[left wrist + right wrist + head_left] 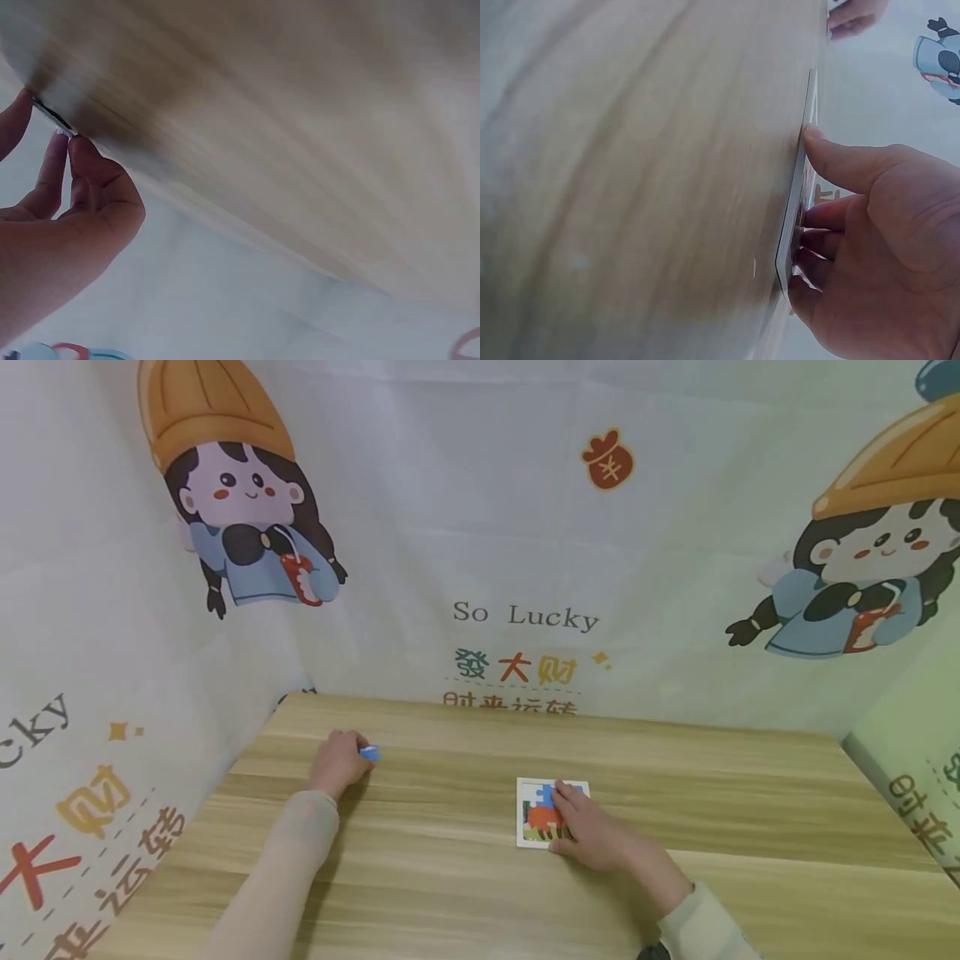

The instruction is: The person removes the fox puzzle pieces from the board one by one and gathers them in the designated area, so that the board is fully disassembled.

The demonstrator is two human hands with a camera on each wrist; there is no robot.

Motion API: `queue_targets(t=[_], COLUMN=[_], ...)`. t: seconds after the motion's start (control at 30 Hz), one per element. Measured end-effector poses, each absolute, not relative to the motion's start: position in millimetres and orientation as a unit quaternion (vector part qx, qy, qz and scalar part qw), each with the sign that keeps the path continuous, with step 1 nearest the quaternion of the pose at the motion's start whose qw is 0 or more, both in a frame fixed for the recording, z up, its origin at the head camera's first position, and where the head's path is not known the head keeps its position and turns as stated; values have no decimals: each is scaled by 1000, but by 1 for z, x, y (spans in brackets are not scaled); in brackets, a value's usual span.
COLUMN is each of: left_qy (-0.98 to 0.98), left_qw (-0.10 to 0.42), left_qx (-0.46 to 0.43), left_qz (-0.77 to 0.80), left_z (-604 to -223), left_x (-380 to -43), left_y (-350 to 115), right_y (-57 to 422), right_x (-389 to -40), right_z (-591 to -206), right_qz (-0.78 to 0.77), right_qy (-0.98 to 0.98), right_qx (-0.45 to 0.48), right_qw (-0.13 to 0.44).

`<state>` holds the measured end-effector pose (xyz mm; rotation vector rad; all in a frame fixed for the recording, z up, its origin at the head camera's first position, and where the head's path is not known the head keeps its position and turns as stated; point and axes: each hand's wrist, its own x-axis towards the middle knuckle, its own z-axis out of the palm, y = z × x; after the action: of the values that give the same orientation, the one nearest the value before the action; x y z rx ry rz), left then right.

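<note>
On the table lies a small white-framed jigsaw puzzle [531, 843] with an orange-red figure, blue patches and green at the bottom. My right hand [596, 835] rests over its right half and hides that part. In the right wrist view the thumb [821, 154] touches the board's edge, while the other fingers lie on its face. My left hand [339, 762], at the table's left side, pinches a small blue puzzle piece [370, 752] between thumb and fingertips. Seen edge-on in the left wrist view, the piece [52, 114] is a thin dark-edged strip close to the tabletop.
A wood-grain table [450, 893] spreads under both hands. Behind it and at the sides hangs a pale printed cloth [465, 510] with cartoon figures and lettering, meeting the table's back edge. A dark object [654, 952] shows beside the right sleeve at the bottom.
</note>
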<state>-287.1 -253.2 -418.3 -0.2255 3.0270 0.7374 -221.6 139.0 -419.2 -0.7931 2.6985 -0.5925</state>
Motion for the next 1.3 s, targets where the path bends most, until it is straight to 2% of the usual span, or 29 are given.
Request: queue_targets(t=[0.2, 0.37, 0.6, 0.9, 1.3], left_qy=[962, 962, 956, 948, 935], left_qw=[18, 3, 2, 31, 19], left_qx=[-118, -128, -129, -140, -144], left_qz=[246, 242, 263, 286, 322], left_z=[-430, -425, -417, -435, -413], left_x=[-268, -265, -271, -253, -281], left_y=[-291, -309, -318, -325, -321], right_y=[138, 136, 133, 133, 138], right_x=[-211, -213, -223, -204, -223], right_z=[-429, -426, -419, -436, -420], right_qz=[-211, -212, -208, -219, -207], right_qy=[927, 926, 925, 921, 925], right_qx=[-267, -278, -286, -274, -287], right_qw=[154, 143, 140, 171, 141])
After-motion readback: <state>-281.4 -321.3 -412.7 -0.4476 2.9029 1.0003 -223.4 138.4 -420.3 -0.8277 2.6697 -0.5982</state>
